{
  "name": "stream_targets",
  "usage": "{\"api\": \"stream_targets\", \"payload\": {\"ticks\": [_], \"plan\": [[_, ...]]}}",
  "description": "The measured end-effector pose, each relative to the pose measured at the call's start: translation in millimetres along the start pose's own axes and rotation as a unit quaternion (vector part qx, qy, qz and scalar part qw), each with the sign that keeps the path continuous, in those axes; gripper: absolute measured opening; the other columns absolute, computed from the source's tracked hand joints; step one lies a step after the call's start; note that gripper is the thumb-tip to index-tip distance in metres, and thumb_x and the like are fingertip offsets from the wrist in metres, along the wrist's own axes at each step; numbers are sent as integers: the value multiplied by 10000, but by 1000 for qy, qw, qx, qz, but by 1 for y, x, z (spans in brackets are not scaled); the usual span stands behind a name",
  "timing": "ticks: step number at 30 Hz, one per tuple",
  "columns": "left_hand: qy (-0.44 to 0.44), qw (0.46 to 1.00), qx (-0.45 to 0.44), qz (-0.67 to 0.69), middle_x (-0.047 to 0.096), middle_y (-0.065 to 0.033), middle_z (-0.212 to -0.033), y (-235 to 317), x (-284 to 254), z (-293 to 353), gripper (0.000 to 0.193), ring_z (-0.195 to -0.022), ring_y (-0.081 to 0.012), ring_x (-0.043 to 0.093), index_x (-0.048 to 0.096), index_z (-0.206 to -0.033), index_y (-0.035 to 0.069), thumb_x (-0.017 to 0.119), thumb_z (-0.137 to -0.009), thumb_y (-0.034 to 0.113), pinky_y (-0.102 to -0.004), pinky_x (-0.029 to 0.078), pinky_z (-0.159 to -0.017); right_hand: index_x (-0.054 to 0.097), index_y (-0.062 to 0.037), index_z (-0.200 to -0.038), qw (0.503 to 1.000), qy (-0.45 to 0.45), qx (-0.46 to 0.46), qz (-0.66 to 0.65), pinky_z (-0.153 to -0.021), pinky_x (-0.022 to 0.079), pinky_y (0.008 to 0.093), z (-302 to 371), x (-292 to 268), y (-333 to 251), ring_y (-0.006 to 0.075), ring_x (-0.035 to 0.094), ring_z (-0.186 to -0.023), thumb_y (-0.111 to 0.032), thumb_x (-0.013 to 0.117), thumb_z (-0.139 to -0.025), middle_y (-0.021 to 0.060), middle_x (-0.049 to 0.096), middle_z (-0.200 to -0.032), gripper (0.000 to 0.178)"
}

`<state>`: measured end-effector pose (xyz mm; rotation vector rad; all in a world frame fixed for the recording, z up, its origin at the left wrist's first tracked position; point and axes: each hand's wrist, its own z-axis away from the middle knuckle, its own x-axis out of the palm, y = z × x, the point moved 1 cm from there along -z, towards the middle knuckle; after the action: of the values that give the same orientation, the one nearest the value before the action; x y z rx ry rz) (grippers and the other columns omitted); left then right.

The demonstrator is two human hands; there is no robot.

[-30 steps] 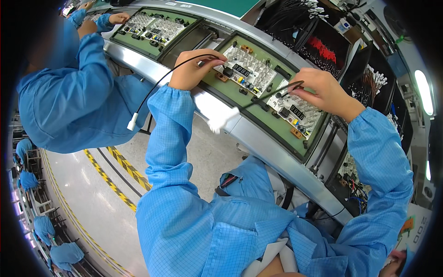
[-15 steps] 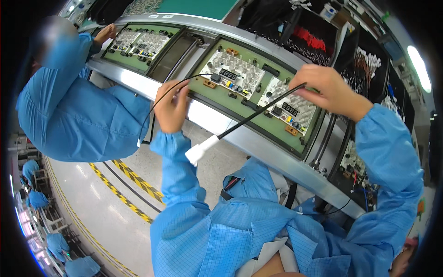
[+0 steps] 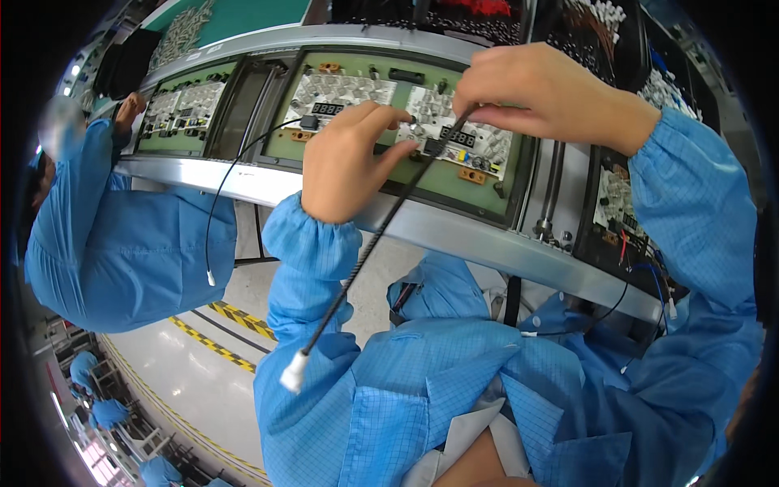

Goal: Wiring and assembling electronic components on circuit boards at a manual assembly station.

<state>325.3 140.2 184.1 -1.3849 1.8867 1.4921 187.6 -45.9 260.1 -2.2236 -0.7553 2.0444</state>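
Note:
My right hand (image 3: 540,97) pinches the upper end of a black cable (image 3: 350,277) over the right-hand white circuit board (image 3: 426,101). The cable slants down past the tray's front edge to a white connector (image 3: 294,372) hanging in front of my left sleeve. Beside the cable is my left hand (image 3: 345,158), its thumb and index finger apart with nothing seen between them. It partly covers the left-hand circuit board (image 3: 312,91). From that board's black block (image 3: 308,122), a thinner black cable (image 3: 217,199) droops over the edge to a small white plug (image 3: 211,277).
Both boards sit in a green tray (image 3: 280,146) on a metal-edged line (image 3: 438,235). At left, a person in blue (image 3: 138,252) has a hand near another tray (image 3: 166,146). Bins of wired parts (image 3: 600,24) stand behind. More cables hang from a board (image 3: 613,203) at right.
My left hand has left the thin cable and moved right, toward the right-hand board. My right hand has brought the black cable's upper end onto that board, and its white connector hangs lower.

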Motion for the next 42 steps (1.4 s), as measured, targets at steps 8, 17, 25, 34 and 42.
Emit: {"api": "stream_targets", "payload": {"ticks": [8,17,25,34,42], "plan": [[-57,995,23,-76,665,-22,-780,-2,24,-14,169,-733,-235,644,673,-877,125,724,-763,239,-347,497,-599,618,-75,-929,1000,3,7,14,-678,490,371,13,-5,-4,256,596,-798,-101,650,-824,62,609,-835,112],[-60,996,19,-63,657,-22,-768,-6,25,-16,136,-723,-237,636,679,-872,123,708,-780,218,-350,496,-601,615,-75,-921,1000,-1,2,10,-678,489,372,10,-4,-3,256,593,-798,-107,659,-818,58,611,-830,117],[-35,999,22,-35,645,-38,-749,-9,30,-18,252,-629,-192,613,664,-962,115,751,-753,226,-314,490,-558,607,-78,-909,1000,-7,-4,-2,-679,490,374,5,-1,-3,253,594,-806,-49,654,-776,53,620,-849,144],[-30,999,19,-16,656,-31,-751,-11,26,-14,178,-690,-240,635,638,-884,123,727,-752,202,-355,486,-568,608,-79,-907,1000,-22,-4,2,-676,490,370,-2,-2,-4,251,593,-804,-39,649,-766,44,619,-850,152],[-38,998,42,-21,649,-48,-768,-15,32,-15,161,-744,-264,636,660,-899,127,709,-760,193,-377,498,-613,614,-73,-897,1000,-21,-1,-5,-676,492,369,-3,-3,-1,251,593,-802,-35,632,-774,48,620,-838,131]]}}
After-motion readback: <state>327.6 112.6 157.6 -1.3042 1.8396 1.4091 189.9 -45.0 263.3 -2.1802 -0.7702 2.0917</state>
